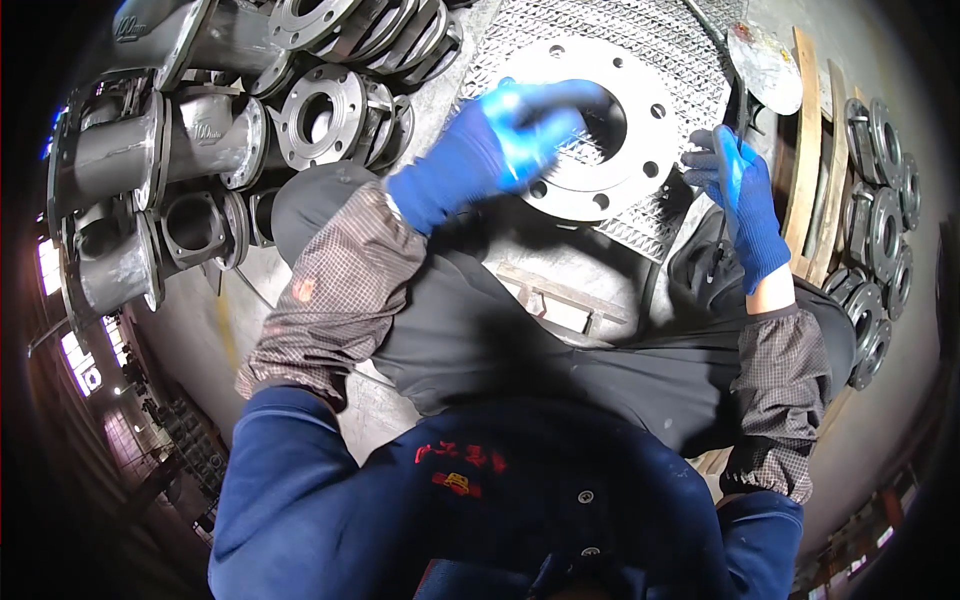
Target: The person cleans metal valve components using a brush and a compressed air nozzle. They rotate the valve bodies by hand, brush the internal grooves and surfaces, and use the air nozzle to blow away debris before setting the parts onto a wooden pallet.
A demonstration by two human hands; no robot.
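Observation:
A round pale metal flange [641, 103] with a large central bore and several bolt holes lies on a textured metal plate [640, 225]. My left hand [520, 130], in a blue glove, is over the flange's left side. Its thumb and forefinger stretch apart toward the bore, slightly blurred, and nothing shows between them. Whether it touches the flange I cannot tell. To the right of the flange, apart from it, my right hand [735, 185] is raised in a blue glove with dark fingertips. Its fingers are extended and it holds nothing visible.
Grey flanged pipe fittings [205, 135] are stacked at the left. More ring-shaped castings [885, 225] stand at the far right, beside wooden slats [803, 150]. A pale, stained round object [765, 68] sits at the upper right, near a dark cable. My bent knees flank the plate.

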